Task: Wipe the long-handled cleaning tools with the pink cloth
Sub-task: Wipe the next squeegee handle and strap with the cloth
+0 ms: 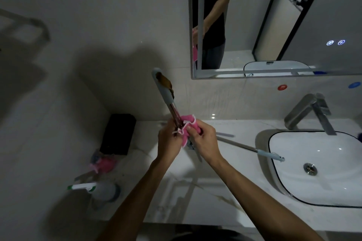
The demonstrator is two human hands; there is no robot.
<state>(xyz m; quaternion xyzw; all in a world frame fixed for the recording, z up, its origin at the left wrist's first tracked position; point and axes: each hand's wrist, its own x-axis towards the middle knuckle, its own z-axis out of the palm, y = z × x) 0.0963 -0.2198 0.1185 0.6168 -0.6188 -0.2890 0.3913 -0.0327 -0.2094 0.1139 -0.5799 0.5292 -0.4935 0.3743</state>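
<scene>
A long-handled tool (164, 88) with a grey-blue head and a metal shaft stands tilted up over the counter. My left hand (168, 139) grips its shaft low down. My right hand (202, 141) pinches the pink cloth (187, 123), which is wrapped round the same shaft between both hands. A second long-handled tool (252, 149) lies flat on the counter, with its light blue end reaching over the sink's rim. The lower end of the held tool is hidden behind my hands.
A white sink (274, 162) with a steel faucet (311, 113) sits at the right. A black box (118, 133) stands in the corner, with a pink item (104, 164) and a spray bottle (94, 188) in front of it. A mirror (274, 21) hangs above the marble counter (205, 201).
</scene>
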